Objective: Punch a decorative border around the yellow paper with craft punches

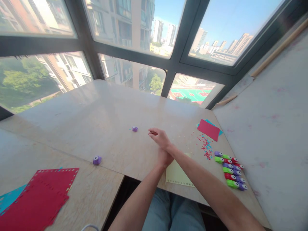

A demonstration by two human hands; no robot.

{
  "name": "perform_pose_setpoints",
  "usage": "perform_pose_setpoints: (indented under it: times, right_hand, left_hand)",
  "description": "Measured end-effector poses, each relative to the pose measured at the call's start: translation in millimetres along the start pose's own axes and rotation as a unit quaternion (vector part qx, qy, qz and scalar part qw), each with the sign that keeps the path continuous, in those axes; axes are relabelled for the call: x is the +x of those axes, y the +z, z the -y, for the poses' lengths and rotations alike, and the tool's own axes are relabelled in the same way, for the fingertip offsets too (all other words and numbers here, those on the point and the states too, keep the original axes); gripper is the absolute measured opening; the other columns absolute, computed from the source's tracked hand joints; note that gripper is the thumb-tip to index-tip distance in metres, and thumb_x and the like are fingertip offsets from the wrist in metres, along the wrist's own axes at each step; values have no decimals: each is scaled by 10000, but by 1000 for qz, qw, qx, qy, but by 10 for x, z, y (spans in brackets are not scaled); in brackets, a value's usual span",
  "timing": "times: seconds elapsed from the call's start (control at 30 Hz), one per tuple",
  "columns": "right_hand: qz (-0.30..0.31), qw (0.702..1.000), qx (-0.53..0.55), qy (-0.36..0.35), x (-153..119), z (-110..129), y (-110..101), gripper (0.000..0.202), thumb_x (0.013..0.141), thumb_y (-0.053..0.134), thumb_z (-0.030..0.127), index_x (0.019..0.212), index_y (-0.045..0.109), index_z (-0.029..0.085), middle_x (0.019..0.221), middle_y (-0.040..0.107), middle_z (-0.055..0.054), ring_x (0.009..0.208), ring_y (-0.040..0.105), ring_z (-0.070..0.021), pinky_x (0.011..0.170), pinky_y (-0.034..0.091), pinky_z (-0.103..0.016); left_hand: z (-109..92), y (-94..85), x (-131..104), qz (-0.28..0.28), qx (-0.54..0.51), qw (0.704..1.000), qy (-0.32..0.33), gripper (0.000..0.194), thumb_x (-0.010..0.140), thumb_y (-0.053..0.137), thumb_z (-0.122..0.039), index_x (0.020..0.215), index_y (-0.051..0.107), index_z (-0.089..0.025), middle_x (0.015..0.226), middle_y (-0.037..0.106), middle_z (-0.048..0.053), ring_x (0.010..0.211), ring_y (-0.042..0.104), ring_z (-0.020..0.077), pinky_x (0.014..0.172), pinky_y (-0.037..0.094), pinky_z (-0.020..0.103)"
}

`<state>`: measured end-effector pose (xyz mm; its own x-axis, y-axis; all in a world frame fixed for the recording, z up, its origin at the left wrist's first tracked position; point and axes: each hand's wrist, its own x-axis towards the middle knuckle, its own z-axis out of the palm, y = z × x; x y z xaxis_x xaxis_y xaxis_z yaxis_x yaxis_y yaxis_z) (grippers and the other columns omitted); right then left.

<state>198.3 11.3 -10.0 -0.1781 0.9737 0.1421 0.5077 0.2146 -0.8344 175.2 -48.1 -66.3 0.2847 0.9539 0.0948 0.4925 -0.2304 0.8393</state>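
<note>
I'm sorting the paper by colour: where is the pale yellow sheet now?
In the head view, the pale yellow sheet lies right of centre by the near edge of the table, partly hidden by the right forearm.

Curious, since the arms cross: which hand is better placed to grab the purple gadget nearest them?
Probably the right hand: it's closer to that purple gadget, while the left hand is partly covered by the right arm.

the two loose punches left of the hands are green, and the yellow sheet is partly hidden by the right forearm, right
Not quite: the two loose punches left of the hands are purple, not green, as the head view shows. The yellow sheet is indeed partly hidden by the right forearm.
</note>
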Motion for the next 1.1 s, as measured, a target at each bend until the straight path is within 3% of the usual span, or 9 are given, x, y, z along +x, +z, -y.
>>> perform_pose_setpoints:
  times: [0.07,0.13,0.27,0.4,0.53,0.67,0.93,1.1]
  right_hand:
    - [-59,998,29,-1,-228,-19,-265,230,816,590,276,1007,700,211,956,741,-61,884,684,-184,862,513,-332]
    - [-104,993,55,16,-479,-88,-545,243,808,601,317,994,695,192,919,739,-75,852,683,-190,828,522,-331]
    - [-142,987,31,72,-1044,-421,-1110,286,776,615,352,986,684,172,922,728,-95,823,674,-205,783,527,-342]
    - [-169,964,-131,159,-1607,-767,-1658,323,775,548,260,1044,678,136,862,714,-85,757,654,-194,737,505,-322]
    - [-151,894,-310,284,-1990,-888,-2065,364,788,523,178,1119,668,143,836,718,-65,748,646,-181,661,446,-260]
    - [-88,844,-406,340,-2117,-909,-2205,439,788,530,154,1217,620,173,837,732,-58,751,659,-193,605,408,-250]
    - [-69,840,-451,294,-2082,-994,-2119,283,855,515,208,1090,655,137,1086,694,-166,1009,651,-262,798,457,-299]
    - [-75,827,-475,290,-2132,-970,-2116,390,885,507,215,1267,550,148,1092,683,-176,973,671,-272,759,483,-317]
  left_hand:
    - [-36,-19,13,-18,48,999,5,210,827,533,-173,962,693,-152,960,694,159,900,632,291,795,459,391]
    - [-62,-38,14,-20,82,996,19,175,828,543,-175,864,713,-155,854,710,143,842,649,279,784,466,391]
    - [-67,-66,5,-23,65,996,63,152,851,579,-190,870,730,-187,892,742,86,832,659,213,799,467,346]
    - [-58,-76,20,-8,82,994,72,142,864,611,-253,871,741,-196,892,750,70,815,661,199,779,472,333]
    - [-63,-85,20,-3,97,992,76,154,865,628,-298,887,741,-197,898,752,63,822,668,199,781,478,323]
    - [-45,-111,-13,27,96,989,109,213,826,680,-300,1013,710,-203,930,748,48,873,678,202,843,481,334]
    - [22,-108,-20,36,110,986,120,208,786,685,-184,991,710,-204,952,750,46,925,678,214,890,488,368]
    - [52,-87,-2,28,107,986,127,141,798,676,-196,928,729,-211,954,755,51,899,685,209,874,501,362]
